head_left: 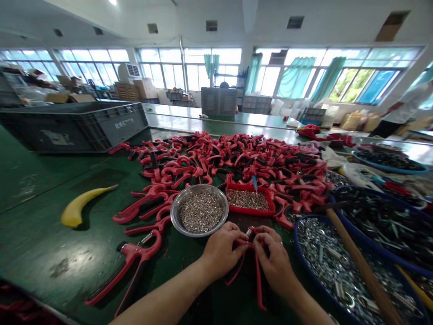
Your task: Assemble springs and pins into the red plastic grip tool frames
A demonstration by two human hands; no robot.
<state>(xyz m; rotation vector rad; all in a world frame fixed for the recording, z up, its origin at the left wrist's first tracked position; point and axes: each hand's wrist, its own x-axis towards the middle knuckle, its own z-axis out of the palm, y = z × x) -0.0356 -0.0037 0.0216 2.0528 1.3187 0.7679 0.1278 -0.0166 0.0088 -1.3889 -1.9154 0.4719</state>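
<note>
A green bench (37, 255) spans the frame, with a heap of red-and-black handles (233, 158) across the centre. A grey plastic crate (111, 131) stands at upper left; a blue basin (297, 248) of metal parts sits at lower right. At lower centre, the left hand (223, 250) and right hand (274, 257) together grasp a red hand-grip strengthener (259, 280). Just above are a steel bowl (173, 220) and red tray (252, 211) of small metal pieces. A coil spring (249, 232) shows between the fingertips.

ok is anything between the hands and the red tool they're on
Nothing visible: the left hand and right hand both have fingers on the red tool. The metal bowl and red tray lie beyond the hands, not between them and it.
</note>
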